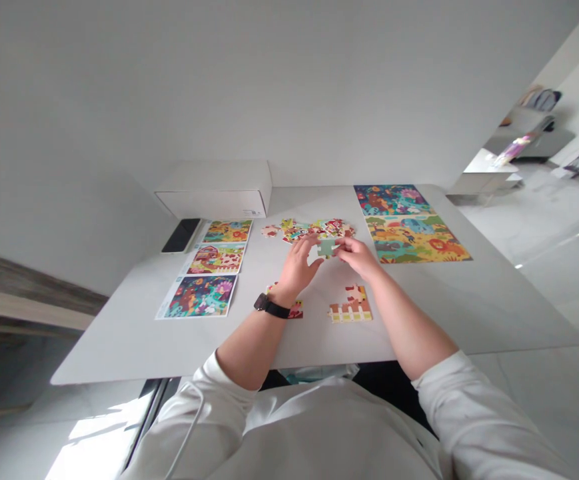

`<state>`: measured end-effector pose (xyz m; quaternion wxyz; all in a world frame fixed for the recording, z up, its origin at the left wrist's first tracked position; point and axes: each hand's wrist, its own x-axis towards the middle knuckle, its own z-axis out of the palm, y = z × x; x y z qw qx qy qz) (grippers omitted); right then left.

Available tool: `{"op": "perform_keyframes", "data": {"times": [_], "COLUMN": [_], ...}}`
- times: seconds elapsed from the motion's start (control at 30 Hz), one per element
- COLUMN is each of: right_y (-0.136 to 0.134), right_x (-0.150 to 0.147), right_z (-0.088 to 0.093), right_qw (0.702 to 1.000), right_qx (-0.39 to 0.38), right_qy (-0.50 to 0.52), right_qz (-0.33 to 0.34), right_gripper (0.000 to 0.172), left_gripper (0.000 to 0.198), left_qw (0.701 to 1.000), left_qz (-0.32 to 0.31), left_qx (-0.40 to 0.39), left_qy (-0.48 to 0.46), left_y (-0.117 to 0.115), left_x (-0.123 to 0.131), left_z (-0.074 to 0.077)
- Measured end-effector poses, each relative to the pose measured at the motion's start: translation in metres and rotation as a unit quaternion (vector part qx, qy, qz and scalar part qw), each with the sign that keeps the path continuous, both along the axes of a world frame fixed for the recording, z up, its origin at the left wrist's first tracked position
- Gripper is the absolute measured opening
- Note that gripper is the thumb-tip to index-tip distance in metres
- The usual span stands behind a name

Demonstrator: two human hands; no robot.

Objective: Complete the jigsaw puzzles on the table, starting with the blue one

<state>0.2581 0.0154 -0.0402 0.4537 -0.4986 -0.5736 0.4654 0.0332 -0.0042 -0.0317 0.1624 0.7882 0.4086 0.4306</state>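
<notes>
A green puzzle piece (326,248) is between my hands, its right edge pinched by my right hand (356,256). My left hand (299,265) is beside the piece's left side, thumb and fingers apart. Just beyond them lies a pile of colourful loose pieces (336,228). Nearer to me, a joined section with a white fence (352,312) rests on the table. Another section with red parts (296,310) is partly hidden under my left wrist, which wears a black watch.
Three picture cards (203,295) and a phone (181,235) lie at the left, before a white box (214,190). Two finished-looking pictures (414,239) lie at the right of the white table (439,307). A wall stands behind.
</notes>
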Motion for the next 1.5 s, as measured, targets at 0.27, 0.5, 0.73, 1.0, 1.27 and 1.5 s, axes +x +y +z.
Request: {"op": "perform_keyframes", "data": {"times": [0.27, 0.5, 0.73, 1.0, 1.27, 1.5], "right_y": [0.005, 0.012, 0.01, 0.008, 0.009, 0.013], "right_x": [0.017, 0.038, 0.027, 0.026, 0.027, 0.029], "right_z": [0.003, 0.004, 0.002, 0.01, 0.004, -0.004], "right_qw": [0.979, 0.912, 0.878, 0.866, 0.874, 0.88], "right_qx": [0.087, 0.129, 0.079, 0.065, 0.078, 0.09], "right_qy": [-0.171, -0.372, -0.469, -0.493, -0.476, -0.462], "right_qz": [-0.063, -0.109, -0.06, -0.046, -0.051, -0.06], "right_gripper": [0.03, 0.029, 0.033, 0.033, 0.03, 0.033], "left_gripper": [0.032, 0.033, 0.036, 0.034, 0.039, 0.046], "left_qw": [0.999, 0.993, 0.984, 0.97, 0.964, 0.96], "left_qz": [0.04, 0.035, 0.006, 0.008, -0.011, -0.006], "left_qx": [-0.021, -0.091, -0.093, -0.073, -0.049, -0.045], "left_qy": [0.018, 0.063, 0.151, 0.234, 0.262, 0.276], "left_y": [0.002, 0.024, 0.056, 0.07, 0.069, 0.067], "left_x": [0.001, 0.008, 0.027, 0.035, 0.03, 0.03], "left_z": [0.003, 0.015, 0.005, -0.006, -0.008, -0.008]}}
